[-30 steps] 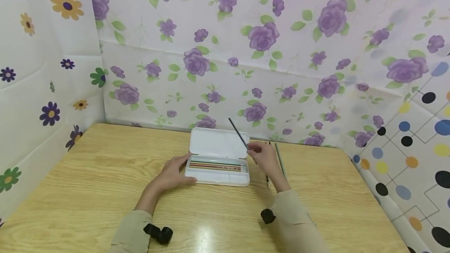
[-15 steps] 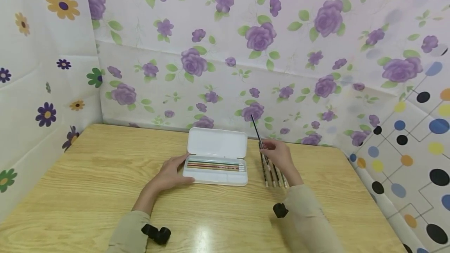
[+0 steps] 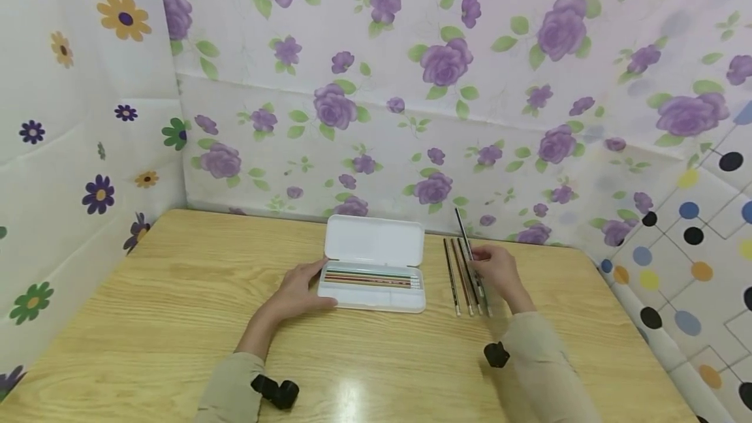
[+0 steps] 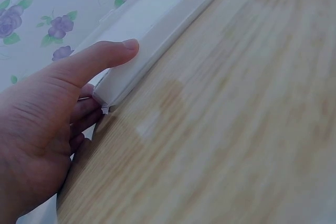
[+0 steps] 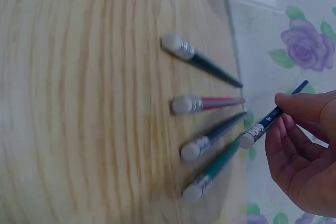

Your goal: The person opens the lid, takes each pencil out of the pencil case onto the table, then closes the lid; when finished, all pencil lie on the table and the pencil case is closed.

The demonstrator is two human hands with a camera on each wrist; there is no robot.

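A white pencil case [image 3: 352, 302] lies with its lid [image 3: 373, 240] raised at the back, and several coloured pencils [image 3: 367, 279] lie side by side inside. My left hand [image 3: 298, 294] holds the left end of the case, thumb [image 4: 123, 50] on its front side and fingers behind the corner. Thumb and fingers of my right hand [image 5: 310, 150] pinch a dark blue pencil [image 5: 272, 116], its white eraser end toward the wrist camera. The held pencil is tilted above a row of several pencils [image 3: 451, 273] on the table, right of the case.
The wooden table [image 3: 194, 292] ends at a flower-printed cloth [image 3: 376, 116] just behind the case lid. More patterned cloth hangs at left and right. The pencils in the row have white erasers facing the table's front.
My right hand has moved rightward with the pencil, from beside the case to over the row of pencils. My left hand stays on the case. The view has shifted slightly.
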